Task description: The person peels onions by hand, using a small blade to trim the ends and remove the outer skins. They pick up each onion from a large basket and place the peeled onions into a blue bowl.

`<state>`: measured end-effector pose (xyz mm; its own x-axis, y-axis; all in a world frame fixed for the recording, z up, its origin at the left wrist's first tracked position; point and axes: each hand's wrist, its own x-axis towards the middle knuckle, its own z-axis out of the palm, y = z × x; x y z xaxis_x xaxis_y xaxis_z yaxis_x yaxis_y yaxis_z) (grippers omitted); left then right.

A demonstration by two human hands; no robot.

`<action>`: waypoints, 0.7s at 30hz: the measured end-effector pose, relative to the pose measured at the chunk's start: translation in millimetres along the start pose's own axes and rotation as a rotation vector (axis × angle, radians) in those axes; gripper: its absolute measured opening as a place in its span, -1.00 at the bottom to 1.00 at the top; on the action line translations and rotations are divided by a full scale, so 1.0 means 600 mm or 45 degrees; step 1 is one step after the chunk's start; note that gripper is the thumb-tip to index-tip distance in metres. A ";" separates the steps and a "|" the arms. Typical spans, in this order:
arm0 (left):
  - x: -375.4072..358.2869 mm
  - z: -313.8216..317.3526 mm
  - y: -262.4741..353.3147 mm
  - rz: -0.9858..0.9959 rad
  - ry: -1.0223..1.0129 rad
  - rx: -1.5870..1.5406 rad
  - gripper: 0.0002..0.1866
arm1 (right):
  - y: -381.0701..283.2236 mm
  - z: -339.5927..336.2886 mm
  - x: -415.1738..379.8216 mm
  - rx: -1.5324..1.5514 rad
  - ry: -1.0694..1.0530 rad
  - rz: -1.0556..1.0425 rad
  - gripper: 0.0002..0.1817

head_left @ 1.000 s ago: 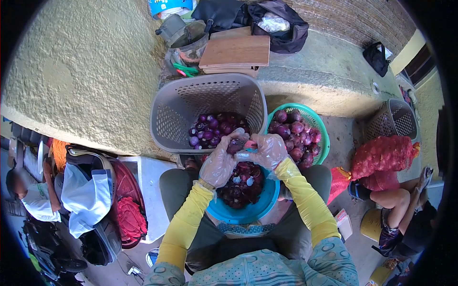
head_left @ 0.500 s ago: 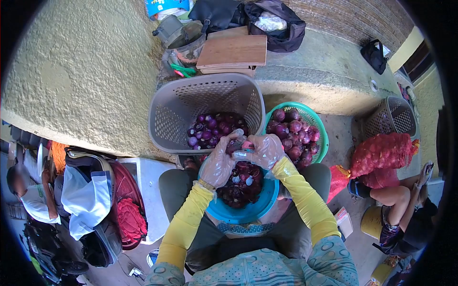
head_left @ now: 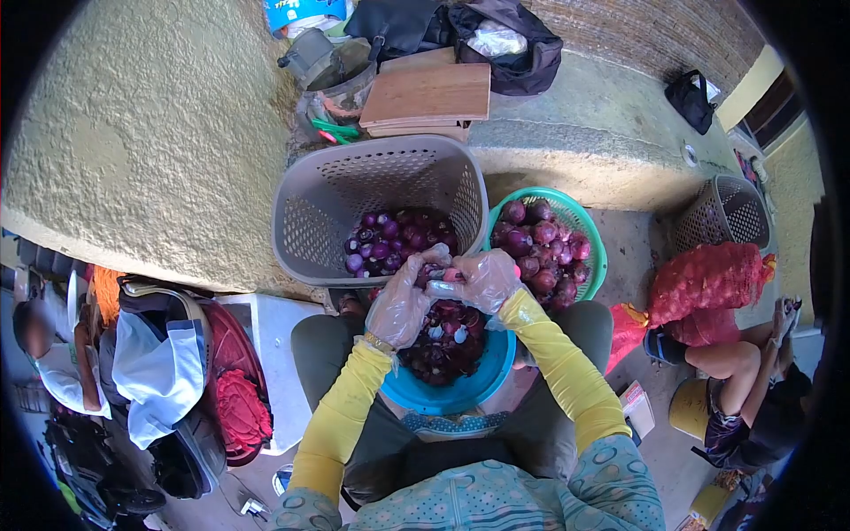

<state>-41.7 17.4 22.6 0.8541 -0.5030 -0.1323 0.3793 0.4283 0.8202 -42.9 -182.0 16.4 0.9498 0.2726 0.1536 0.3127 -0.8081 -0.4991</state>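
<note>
both forearms, in yellow sleeves (head_left: 358,396), angle inward and forward from the body, so that the two hands nearly meet over the far edge of a blue basin (head_left: 427,404), just before the near rim of a grey basket (head_left: 297,168); the left hand (head_left: 396,311), in a clear plastic glove, tilts up toward the right, its fingers curled about a dark purple onion (head_left: 431,272); the right hand (head_left: 485,281), gloved likewise, leans in from the other side with its knuckles up, fingers bent and drawn together on a small pink object (head_left: 453,275), too covered to name; the onion is half hidden by the fingers, only a purple patch of it showing; in the basin below lie dark, reddish-purple skins (head_left: 447,350) with a few pale bits; glossy, smooth purple onions (head_left: 387,241), some with whitish ends, rest in the grey basket, while duller reddish ones (head_left: 542,252) fill a green basket (head_left: 595,265) beside it
</note>
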 end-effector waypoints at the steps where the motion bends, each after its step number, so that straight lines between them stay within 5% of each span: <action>1: -0.002 0.001 0.001 -0.083 0.035 -0.197 -0.54 | 0.000 0.003 -0.002 0.003 0.006 -0.011 -0.39; 8: 0.003 -0.020 -0.009 -0.111 -0.009 -0.248 -0.59 | -0.004 -0.007 -0.003 0.099 -0.035 0.030 -0.45; 10: 0.002 -0.033 -0.010 -0.042 -0.049 0.172 -0.58 | 0.000 -0.008 -0.004 0.071 -0.098 0.009 -0.43; 13: -0.001 -0.034 -0.019 -0.126 -0.025 -0.135 -0.60 | -0.002 -0.001 -0.005 0.084 -0.044 -0.037 -0.37; 16: 0.000 -0.039 -0.026 -0.076 -0.012 0.139 -0.61 | -0.010 -0.013 -0.005 0.030 -0.104 -0.003 -0.31; 21: 0.002 -0.030 -0.037 -0.114 0.070 -0.100 -0.61 | -0.005 0.000 -0.008 0.023 0.026 -0.032 -0.29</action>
<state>-42.9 20.8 -5.5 0.8329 -0.5008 -0.2355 0.4800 0.4417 0.7580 -48.6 -180.8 17.0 0.9416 0.2819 0.1841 0.3367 -0.7914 -0.5103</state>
